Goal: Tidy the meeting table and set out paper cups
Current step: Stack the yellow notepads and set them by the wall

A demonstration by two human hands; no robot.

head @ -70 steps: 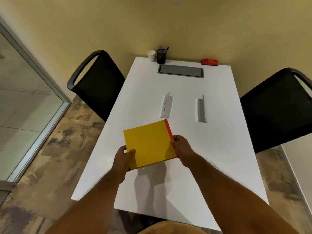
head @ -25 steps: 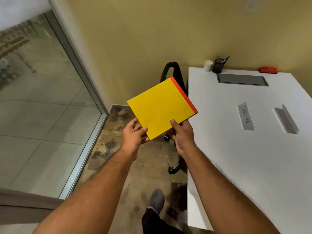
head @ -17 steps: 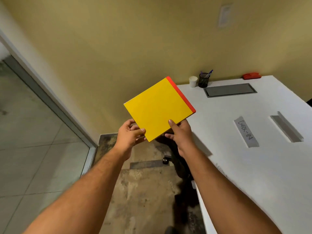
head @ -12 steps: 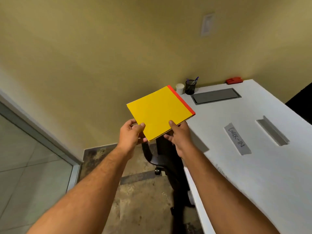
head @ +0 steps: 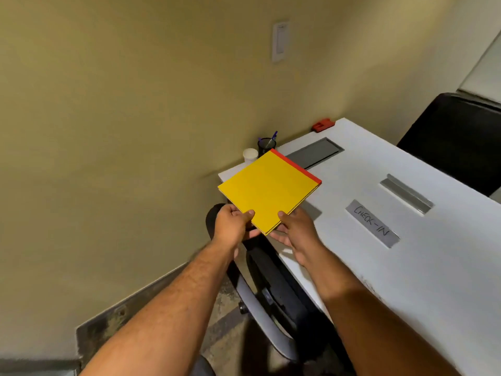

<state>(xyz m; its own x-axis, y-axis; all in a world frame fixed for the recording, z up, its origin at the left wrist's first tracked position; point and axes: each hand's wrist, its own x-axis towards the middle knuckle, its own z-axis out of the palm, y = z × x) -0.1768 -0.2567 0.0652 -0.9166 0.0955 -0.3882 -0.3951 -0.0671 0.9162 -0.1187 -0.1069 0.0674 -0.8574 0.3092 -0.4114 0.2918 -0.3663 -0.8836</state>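
Yellow pad pinched by left hand and right hand; lower flat, square to table corner, probably clear of cup.

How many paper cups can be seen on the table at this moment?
1. The white paper cup stands at the table's far corner by the wall, beside the pen holder. The yellow pad may hide others.

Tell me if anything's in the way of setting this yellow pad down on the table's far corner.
The paper cup and pen holder stand at that corner, just beyond the yellow pad. The table beside them, toward the grey panel, looks bare.
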